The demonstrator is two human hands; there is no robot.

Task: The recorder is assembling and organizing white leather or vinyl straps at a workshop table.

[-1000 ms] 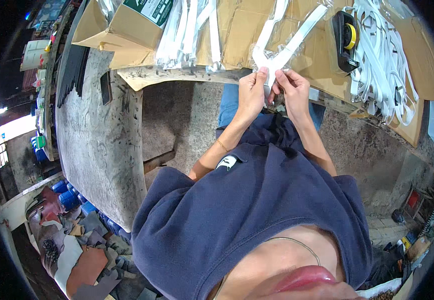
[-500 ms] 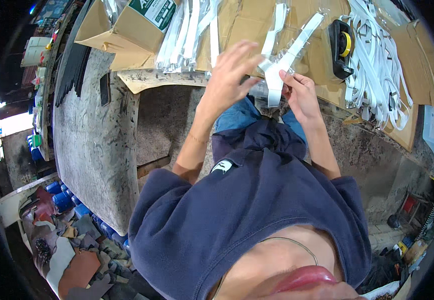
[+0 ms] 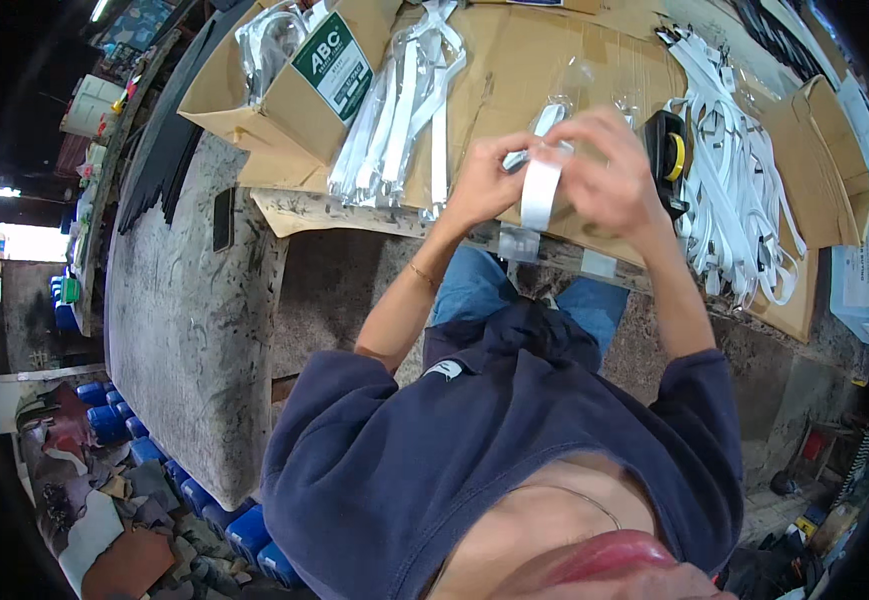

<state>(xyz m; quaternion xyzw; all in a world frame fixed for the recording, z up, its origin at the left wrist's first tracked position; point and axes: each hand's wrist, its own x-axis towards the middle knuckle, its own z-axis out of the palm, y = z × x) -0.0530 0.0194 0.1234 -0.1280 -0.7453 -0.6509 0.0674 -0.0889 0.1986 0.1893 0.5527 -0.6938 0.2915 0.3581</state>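
Head view: white strap (image 3: pixel 538 195) bowed between the hands, over the near edge of the cardboard (image 3: pixel 504 65). Left hand (image 3: pixel 489 180) pinches it at the fingertips; right hand (image 3: pixel 611 178) curls its fingers against or just beside it, grip blurred, cannot tell. Risk, as judged: a slack pinch could let the strap spring open or slip off the edge; right knuckles could bump the tape dispenser (image 3: pixel 665 165). Fingers hide part of the strap; clear wrapper (image 3: pixel 579 74) hard to trace.
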